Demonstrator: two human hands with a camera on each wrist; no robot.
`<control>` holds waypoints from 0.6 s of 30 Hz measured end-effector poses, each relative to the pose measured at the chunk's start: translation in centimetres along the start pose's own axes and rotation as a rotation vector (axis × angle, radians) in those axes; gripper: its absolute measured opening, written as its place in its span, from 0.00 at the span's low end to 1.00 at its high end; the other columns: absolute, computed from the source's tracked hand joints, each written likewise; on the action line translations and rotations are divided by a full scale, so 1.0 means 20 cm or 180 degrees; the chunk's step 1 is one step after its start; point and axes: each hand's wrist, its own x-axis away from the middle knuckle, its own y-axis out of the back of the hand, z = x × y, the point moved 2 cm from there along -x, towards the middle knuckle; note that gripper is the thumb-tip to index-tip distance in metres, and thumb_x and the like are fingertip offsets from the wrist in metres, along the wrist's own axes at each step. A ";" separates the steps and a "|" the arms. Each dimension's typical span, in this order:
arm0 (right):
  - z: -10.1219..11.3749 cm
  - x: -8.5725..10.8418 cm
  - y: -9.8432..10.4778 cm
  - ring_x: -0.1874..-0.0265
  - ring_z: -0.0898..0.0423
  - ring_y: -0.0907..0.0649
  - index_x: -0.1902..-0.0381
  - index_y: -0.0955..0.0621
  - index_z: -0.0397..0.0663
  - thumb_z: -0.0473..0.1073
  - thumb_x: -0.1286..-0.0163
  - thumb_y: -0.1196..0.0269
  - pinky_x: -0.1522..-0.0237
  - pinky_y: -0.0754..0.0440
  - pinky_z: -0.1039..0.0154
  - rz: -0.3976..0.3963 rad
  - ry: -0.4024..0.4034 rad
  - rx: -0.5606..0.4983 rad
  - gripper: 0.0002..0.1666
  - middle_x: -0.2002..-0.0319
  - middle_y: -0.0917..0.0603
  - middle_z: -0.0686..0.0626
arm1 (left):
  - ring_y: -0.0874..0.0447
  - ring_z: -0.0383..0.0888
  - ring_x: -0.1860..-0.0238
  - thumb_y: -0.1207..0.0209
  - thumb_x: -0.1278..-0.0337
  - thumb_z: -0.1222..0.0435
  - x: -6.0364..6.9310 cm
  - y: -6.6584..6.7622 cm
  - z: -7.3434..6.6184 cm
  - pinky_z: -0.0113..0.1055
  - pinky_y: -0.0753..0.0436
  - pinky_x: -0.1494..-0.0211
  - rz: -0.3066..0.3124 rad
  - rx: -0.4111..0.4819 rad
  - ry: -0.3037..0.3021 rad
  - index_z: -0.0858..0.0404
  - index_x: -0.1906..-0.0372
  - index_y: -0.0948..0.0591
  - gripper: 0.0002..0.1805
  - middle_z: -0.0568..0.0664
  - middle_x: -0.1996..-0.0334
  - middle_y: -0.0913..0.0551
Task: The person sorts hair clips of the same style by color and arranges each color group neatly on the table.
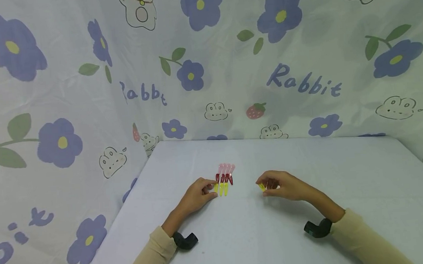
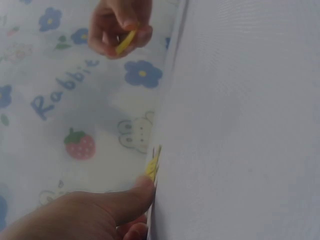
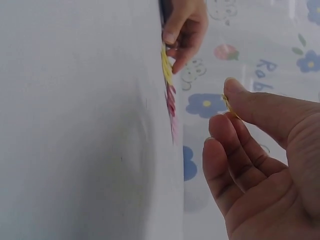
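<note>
Snap hair clips lie in rows on the white table: pink clips (image 1: 226, 168) at the back, dark red clips (image 1: 224, 178) in the middle, yellow hair clips (image 1: 224, 189) at the front. My left hand (image 1: 198, 195) is at the front row's left end, with thumb and index finger at the two ends of the leftmost yellow clip (image 1: 216, 187). To the right of the rows, my right hand (image 1: 283, 185) pinches another yellow hair clip (image 3: 229, 106) between thumb and fingers, held above the table. The fingers partly cover that clip.
The white tabletop (image 1: 277, 233) stretches around both hands. Behind it and at the left hangs a curtain (image 1: 229, 65) printed with flowers and rabbits. A black wrist device (image 1: 185, 241) sits on the left wrist, another black device (image 1: 318, 228) on the right.
</note>
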 end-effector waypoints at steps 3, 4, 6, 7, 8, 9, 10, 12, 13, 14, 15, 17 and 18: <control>0.00 -0.01 -0.01 0.66 0.62 0.20 0.47 0.19 0.42 0.41 0.36 0.29 0.64 0.19 0.68 -0.0016 -0.0103 -0.0060 0.21 0.62 0.17 0.53 | 0.25 0.37 0.63 0.31 0.41 0.61 0.00 0.00 0.00 0.29 0.24 0.59 0.0011 0.0007 0.0010 0.57 0.41 0.18 0.22 0.45 0.60 0.21; 0.00 -0.02 -0.02 0.67 0.62 0.20 0.47 0.19 0.42 0.41 0.36 0.29 0.66 0.19 0.68 -0.0027 -0.0129 -0.0087 0.21 0.63 0.17 0.54 | 0.25 0.37 0.63 0.32 0.41 0.61 0.00 0.00 0.00 0.29 0.24 0.59 0.0012 0.0004 0.0008 0.57 0.40 0.18 0.23 0.45 0.60 0.21; 0.00 -0.02 -0.02 0.68 0.62 0.20 0.47 0.19 0.42 0.41 0.36 0.29 0.68 0.20 0.69 -0.0066 -0.0163 -0.0115 0.21 0.64 0.18 0.55 | 0.25 0.37 0.63 0.32 0.41 0.61 0.00 0.00 0.00 0.29 0.24 0.59 0.0016 -0.0005 0.0013 0.57 0.40 0.18 0.23 0.45 0.60 0.21; 0.00 -0.03 -0.02 0.68 0.62 0.20 0.47 0.19 0.42 0.41 0.36 0.29 0.69 0.21 0.69 -0.0093 -0.0155 -0.0109 0.21 0.64 0.18 0.55 | 0.25 0.36 0.63 0.31 0.41 0.61 0.00 0.00 0.00 0.29 0.24 0.59 0.0017 -0.0010 0.0021 0.57 0.40 0.18 0.23 0.45 0.60 0.21; 0.00 -0.03 -0.03 0.68 0.62 0.20 0.47 0.19 0.42 0.41 0.36 0.29 0.69 0.21 0.69 -0.0122 -0.0145 -0.0101 0.21 0.64 0.17 0.55 | 0.25 0.36 0.63 0.31 0.41 0.61 0.00 0.00 0.00 0.29 0.23 0.59 0.0017 -0.0009 0.0026 0.57 0.40 0.18 0.23 0.45 0.59 0.20; -0.01 -0.04 -0.03 0.68 0.62 0.20 0.48 0.19 0.42 0.41 0.37 0.29 0.69 0.21 0.69 -0.0150 -0.0133 -0.0094 0.21 0.64 0.17 0.54 | 0.25 0.36 0.63 0.31 0.41 0.61 0.00 0.00 0.00 0.29 0.23 0.59 0.0017 -0.0014 0.0027 0.57 0.40 0.18 0.23 0.45 0.60 0.20; -0.01 -0.04 -0.04 0.68 0.63 0.20 0.48 0.18 0.41 0.40 0.37 0.29 0.68 0.21 0.69 -0.0177 -0.0120 -0.0073 0.20 0.64 0.17 0.54 | 0.25 0.37 0.64 0.31 0.41 0.61 0.00 0.00 0.00 0.29 0.23 0.59 0.0015 -0.0021 0.0025 0.57 0.40 0.18 0.23 0.45 0.60 0.20; -0.02 -0.05 -0.04 0.67 0.63 0.19 0.48 0.18 0.41 0.40 0.37 0.28 0.66 0.21 0.69 -0.0227 -0.0098 -0.0012 0.20 0.63 0.16 0.54 | 0.25 0.36 0.64 0.31 0.41 0.61 0.00 0.00 0.00 0.29 0.24 0.59 0.0024 -0.0016 0.0031 0.57 0.40 0.18 0.23 0.45 0.60 0.21; -0.02 -0.05 -0.05 0.66 0.63 0.19 0.48 0.18 0.41 0.40 0.38 0.28 0.65 0.21 0.69 -0.0245 -0.0096 0.0008 0.20 0.62 0.15 0.54 | 0.25 0.36 0.64 0.32 0.41 0.61 0.00 0.00 0.00 0.29 0.24 0.59 0.0030 -0.0019 0.0036 0.57 0.40 0.18 0.23 0.45 0.60 0.21; -0.02 -0.06 -0.05 0.66 0.62 0.19 0.48 0.18 0.41 0.40 0.38 0.28 0.64 0.20 0.69 -0.0258 -0.0104 0.0017 0.20 0.62 0.15 0.54 | 0.25 0.36 0.64 0.32 0.41 0.61 0.00 0.00 0.00 0.29 0.24 0.59 0.0036 -0.0020 0.0036 0.57 0.40 0.18 0.23 0.45 0.60 0.21; -0.02 -0.06 -0.05 0.66 0.62 0.19 0.48 0.18 0.42 0.40 0.38 0.28 0.63 0.20 0.69 -0.0267 -0.0113 0.0031 0.20 0.61 0.15 0.53 | 0.25 0.36 0.64 0.32 0.41 0.61 0.00 0.00 0.00 0.29 0.24 0.59 0.0040 -0.0027 0.0032 0.57 0.40 0.18 0.23 0.45 0.60 0.21; -0.02 -0.07 -0.06 0.65 0.62 0.19 0.48 0.18 0.42 0.41 0.38 0.28 0.62 0.20 0.69 -0.0283 -0.0136 0.0053 0.21 0.60 0.15 0.53 | 0.26 0.36 0.64 0.32 0.40 0.60 0.00 0.00 0.00 0.29 0.24 0.60 0.0043 -0.0051 0.0022 0.57 0.40 0.18 0.23 0.45 0.60 0.21; -0.02 -0.07 -0.06 0.64 0.61 0.20 0.48 0.18 0.42 0.42 0.38 0.28 0.62 0.20 0.69 -0.0290 -0.0150 0.0065 0.21 0.60 0.15 0.53 | 0.25 0.36 0.64 0.32 0.40 0.60 0.00 0.00 0.00 0.29 0.24 0.60 0.0042 -0.0063 0.0014 0.57 0.40 0.18 0.23 0.45 0.60 0.21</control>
